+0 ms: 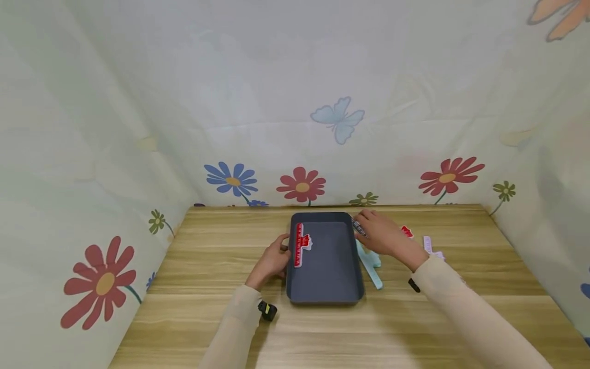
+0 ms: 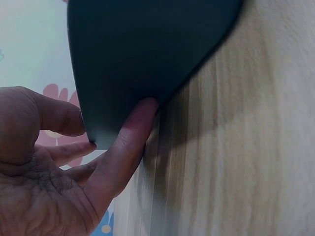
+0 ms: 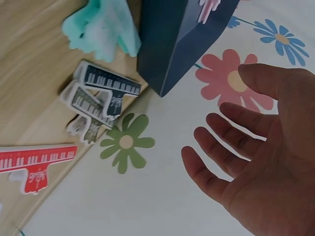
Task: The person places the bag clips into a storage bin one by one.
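Note:
A dark grey rectangular tray (image 1: 327, 261) lies on the table with a red-and-white piano-key clip (image 1: 299, 248) along its left inner side. My left hand (image 1: 273, 259) touches the tray's left outside; in the left wrist view its thumb (image 2: 135, 123) presses low on the wall and other fingers meet the edge. Beyond the tray's right rim, my right hand (image 1: 382, 233) is over a black piano-key clip (image 1: 359, 229). The right wrist view shows that hand's fingers spread and holding nothing, apart from the black clip (image 3: 110, 81) and an olive-grey clip (image 3: 93, 105) overlapping it.
A mint clip (image 1: 370, 266) lies against the tray's right side. Farther right are another red clip (image 1: 406, 231), partly hidden by my arm, and a lilac clip (image 1: 430, 248). A flower-printed curtain (image 1: 382, 128) hangs behind the table's back edge.

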`<state>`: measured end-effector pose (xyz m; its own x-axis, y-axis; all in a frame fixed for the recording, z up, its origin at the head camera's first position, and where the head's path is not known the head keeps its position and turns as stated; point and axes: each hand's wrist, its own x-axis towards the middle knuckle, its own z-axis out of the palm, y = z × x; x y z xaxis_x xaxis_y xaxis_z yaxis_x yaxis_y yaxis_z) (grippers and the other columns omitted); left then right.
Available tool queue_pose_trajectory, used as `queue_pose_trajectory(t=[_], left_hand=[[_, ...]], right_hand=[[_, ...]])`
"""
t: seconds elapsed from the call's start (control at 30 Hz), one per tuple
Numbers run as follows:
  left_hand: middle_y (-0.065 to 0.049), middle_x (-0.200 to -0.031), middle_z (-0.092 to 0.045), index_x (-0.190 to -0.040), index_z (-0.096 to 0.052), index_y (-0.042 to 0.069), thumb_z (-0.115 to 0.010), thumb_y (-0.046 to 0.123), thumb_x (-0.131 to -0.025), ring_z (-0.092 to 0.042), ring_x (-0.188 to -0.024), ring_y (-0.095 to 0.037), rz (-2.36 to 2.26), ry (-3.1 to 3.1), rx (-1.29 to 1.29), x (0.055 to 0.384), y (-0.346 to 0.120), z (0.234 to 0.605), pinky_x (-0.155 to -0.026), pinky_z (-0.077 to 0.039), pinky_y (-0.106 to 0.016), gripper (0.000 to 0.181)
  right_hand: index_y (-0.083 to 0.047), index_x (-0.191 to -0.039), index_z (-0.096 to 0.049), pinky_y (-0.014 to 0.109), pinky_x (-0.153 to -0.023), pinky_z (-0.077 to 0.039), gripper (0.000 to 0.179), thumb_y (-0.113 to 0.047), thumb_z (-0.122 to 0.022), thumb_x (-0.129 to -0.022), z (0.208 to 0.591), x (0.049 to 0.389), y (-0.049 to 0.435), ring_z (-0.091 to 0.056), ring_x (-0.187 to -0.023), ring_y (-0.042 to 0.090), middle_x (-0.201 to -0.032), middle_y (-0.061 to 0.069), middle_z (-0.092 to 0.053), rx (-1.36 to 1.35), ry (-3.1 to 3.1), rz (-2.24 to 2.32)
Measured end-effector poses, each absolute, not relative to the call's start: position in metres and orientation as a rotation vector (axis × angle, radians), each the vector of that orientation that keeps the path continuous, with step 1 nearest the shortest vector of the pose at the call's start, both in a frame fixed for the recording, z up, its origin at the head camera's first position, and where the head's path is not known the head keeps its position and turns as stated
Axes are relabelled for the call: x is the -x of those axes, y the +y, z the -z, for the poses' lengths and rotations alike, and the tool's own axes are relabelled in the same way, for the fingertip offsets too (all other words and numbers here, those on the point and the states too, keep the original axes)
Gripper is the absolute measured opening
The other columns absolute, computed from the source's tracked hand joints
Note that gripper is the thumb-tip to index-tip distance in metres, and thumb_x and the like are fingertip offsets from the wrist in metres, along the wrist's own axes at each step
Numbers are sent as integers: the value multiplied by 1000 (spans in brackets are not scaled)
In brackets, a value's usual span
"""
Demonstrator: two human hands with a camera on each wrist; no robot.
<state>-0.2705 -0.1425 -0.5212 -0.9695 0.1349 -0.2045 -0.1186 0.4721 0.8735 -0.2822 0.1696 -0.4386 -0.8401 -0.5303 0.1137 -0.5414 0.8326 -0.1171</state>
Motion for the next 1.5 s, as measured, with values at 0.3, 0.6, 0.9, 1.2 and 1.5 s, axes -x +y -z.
queue_pose_trajectory(t=[0.3,0.6,0.9,1.2,1.5], left_hand=[[-24,-129,-57,-152,-36,18,-48,11,-98,-66,-79,-26,-1509,2467,-13,272,-139,520,-46,-58,-38,55],[-25,-129,-57,-152,-35,18,-47,11,-98,-66,-80,-26,-1524,2456,-20,272,-138,515,-46,-58,-38,55],[-25,-129,-57,-152,-36,17,-48,12,-98,-66,-81,-26,-1512,2461,-15,271,-140,517,-47,-58,-38,55],[-25,-128,-57,-151,-36,17,-47,11,-98,-67,-78,-25,-1505,2469,-8,271,-141,520,-46,-58,-38,54],[-25,-129,-57,-151,-36,17,-47,10,-98,-66,-79,-25,-1506,2472,-13,271,-141,521,-46,-58,-38,55]], right_hand=[[2,-140,-49,56,-106,-44,54,-24,-63,-95,442,277,184,-49,-129,43,-143,26,-48,-849,-2935,-227],[1,-139,-50,56,-103,-46,54,-24,-64,-94,449,273,198,-50,-127,43,-139,24,-52,-841,-2925,-199],[3,-134,-54,54,-97,-51,52,-21,-70,-91,463,268,207,-55,-120,41,-130,22,-56,-895,-2908,-127],[1,-135,-54,54,-96,-52,55,-17,-74,-86,470,263,210,-56,-120,40,-132,22,-55,-896,-2957,-173],[-1,-135,-55,55,-97,-52,58,-17,-77,-84,480,257,208,-53,-124,41,-135,20,-55,-958,-3015,-156]])
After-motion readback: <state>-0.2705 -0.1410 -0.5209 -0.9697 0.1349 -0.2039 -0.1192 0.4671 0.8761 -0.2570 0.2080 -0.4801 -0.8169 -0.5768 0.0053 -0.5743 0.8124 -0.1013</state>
